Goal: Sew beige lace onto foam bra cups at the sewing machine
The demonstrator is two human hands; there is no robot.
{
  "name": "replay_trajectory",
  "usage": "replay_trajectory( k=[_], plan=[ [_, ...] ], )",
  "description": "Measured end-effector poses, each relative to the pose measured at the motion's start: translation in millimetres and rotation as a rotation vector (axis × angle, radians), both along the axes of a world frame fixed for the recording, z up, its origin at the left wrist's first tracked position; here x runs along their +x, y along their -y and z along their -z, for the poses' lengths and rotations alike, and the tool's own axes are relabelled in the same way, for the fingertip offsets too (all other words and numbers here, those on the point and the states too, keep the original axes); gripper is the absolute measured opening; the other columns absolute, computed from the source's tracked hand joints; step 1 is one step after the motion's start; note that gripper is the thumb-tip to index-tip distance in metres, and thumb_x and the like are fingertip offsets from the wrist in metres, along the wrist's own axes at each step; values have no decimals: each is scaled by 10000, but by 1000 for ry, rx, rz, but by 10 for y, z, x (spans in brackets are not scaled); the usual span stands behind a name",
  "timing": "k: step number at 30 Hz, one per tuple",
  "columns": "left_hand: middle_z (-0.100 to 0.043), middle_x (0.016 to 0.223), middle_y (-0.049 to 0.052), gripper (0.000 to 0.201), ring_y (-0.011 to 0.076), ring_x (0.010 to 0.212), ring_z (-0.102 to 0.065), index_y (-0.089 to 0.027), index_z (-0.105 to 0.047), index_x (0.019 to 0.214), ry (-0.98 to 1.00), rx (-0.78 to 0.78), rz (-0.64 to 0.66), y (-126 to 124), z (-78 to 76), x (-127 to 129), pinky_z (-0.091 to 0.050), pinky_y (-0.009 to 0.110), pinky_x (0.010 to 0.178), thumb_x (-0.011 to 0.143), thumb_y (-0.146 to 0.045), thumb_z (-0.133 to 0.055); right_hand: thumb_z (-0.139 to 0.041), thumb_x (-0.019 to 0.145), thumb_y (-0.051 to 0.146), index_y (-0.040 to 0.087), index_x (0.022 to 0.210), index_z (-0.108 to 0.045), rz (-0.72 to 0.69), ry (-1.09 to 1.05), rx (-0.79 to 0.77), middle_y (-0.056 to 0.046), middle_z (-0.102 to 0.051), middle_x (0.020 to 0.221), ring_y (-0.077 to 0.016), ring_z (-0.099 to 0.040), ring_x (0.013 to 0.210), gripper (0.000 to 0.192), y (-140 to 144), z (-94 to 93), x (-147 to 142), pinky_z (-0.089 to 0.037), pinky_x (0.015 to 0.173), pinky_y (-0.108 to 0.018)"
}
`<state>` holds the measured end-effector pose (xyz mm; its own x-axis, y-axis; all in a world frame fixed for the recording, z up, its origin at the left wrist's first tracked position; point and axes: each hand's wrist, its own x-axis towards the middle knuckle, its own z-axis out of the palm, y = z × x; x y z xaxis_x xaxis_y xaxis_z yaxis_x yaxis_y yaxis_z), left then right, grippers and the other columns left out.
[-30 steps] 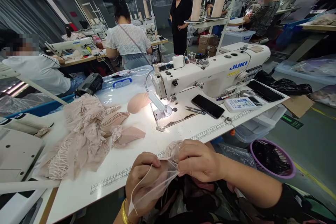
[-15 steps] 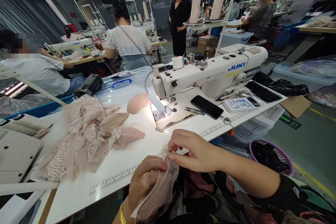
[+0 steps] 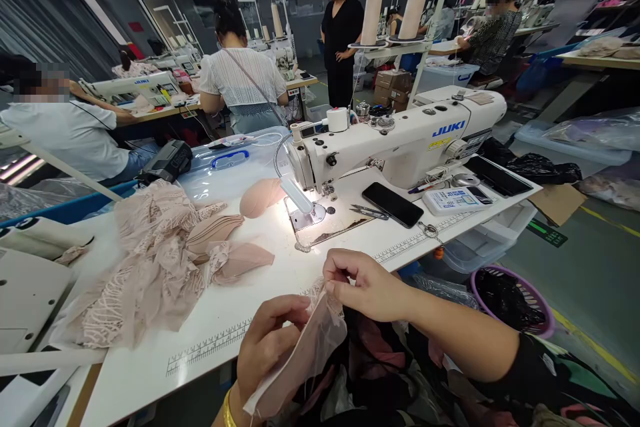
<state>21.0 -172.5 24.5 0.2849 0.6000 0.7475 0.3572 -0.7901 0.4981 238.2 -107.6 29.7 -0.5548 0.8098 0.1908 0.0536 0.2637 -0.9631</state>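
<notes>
The white table (image 3: 127, 383) bears a sewing machine (image 3: 395, 153). Nearby on it lie snips (image 3: 376, 213), a phone (image 3: 393, 205) and a white box (image 3: 447, 201); farther left, a lace heap (image 3: 150, 267) and beige cups (image 3: 261, 197).

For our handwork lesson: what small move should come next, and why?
Perhaps the right hand should draw the sheer fabric along the beige piece's edge: it pinches the upper end, the left hand supports the piece, and the sheer fabric hangs loose.
</notes>
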Motion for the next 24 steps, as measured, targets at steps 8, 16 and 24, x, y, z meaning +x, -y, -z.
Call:
replay_trajectory(
  k=[8,16,24],
  plan=[
    [-708,1024,56,51,156,740,-714,-188,-645,912,42,-58,94,-22,-20,-7,-608,235,615,955,-198,-620,-588,883,207,199,811,-509,83,-37,179,24,-486,775,-126,-440,692,107,114,-60,-6,-362,618,-241],
    [-703,1019,52,25,151,748,-708,-193,-629,937,25,-55,84,-18,-31,-25,-601,230,625,955,-208,-636,-571,997,555,174,957,-592,-1,-35,88,3,-507,846,-138,-460,751,384,17,-16,201,-398,684,-264],
    [-687,1036,49,23,134,755,-693,-182,-616,937,17,-49,113,-23,-26,-11,-594,214,621,953,-193,-629,-600,967,226,185,875,-579,23,-4,337,5,-526,817,-130,-497,751,103,149,21,90,-405,678,-252]
  ],
)
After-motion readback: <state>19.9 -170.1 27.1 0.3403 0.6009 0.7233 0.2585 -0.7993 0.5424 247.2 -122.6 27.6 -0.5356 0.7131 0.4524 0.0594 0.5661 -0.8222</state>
